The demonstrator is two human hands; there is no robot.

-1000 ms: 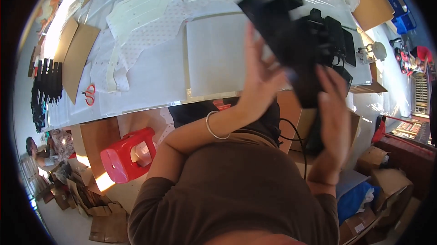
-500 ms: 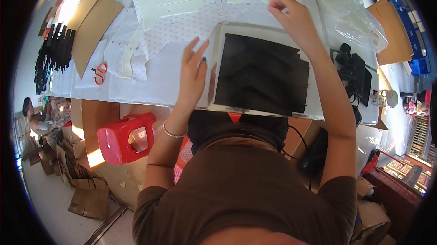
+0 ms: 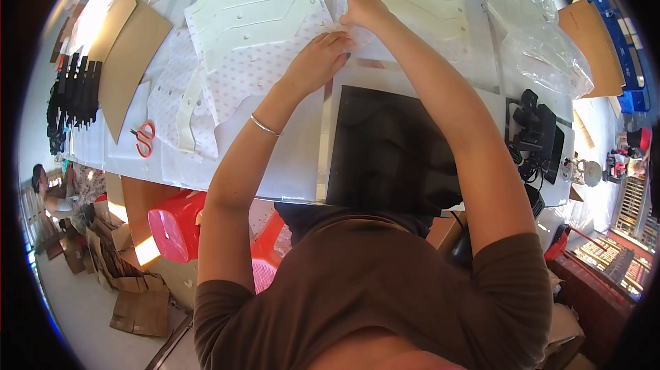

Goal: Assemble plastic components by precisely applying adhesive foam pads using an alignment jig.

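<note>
My left hand [image 3: 320, 60] reaches over the table, fingers stretched to the right at the edge of a pink-dotted white backing sheet [image 3: 240, 81]. A silver bangle [image 3: 265, 125] circles that wrist. Just beyond, my right hand [image 3: 368, 11] is closed between two pale cream cut sheets [image 3: 261, 9] with small holes and slits. Whatever its fingers pinch is hidden; a faint blurred patch shows between the hands. Beneath my right forearm lies a black rectangular sheet [image 3: 385, 146] at the table's near edge.
Orange-handled scissors [image 3: 144, 140] and brown cardboard [image 3: 134, 60] lie to the left, by black strips [image 3: 74, 91]. Clear plastic film [image 3: 543, 53] and a black device with cables [image 3: 536, 129] are at right. A red stool [image 3: 175, 225] stands below the table; a person [image 3: 58, 194] sits far left.
Both hands have come together at the far middle of the table: the left moved forward and right, the right moved left and closed. The black sheet appears nearer in view.
</note>
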